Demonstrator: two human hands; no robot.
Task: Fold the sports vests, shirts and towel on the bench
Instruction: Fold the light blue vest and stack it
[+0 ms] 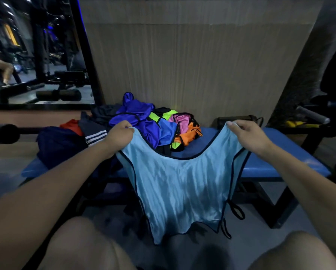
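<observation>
Pinching one shoulder strap each, the left hand (120,135) and right hand (249,135) are holding up a light blue vest (179,189) before the blue bench (276,162), where a heap of coloured vests (153,125) is lying behind it.

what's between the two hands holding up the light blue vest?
In the head view, the left hand and right hand each grip a shoulder strap; between them dips the light blue vest neckline, showing the vest pile and blue bench beyond.

Both hands, left (120,134) and right (248,134), pinch a light-blue vest (179,189) (black-trimmed) by its shoulder straps.
</observation>
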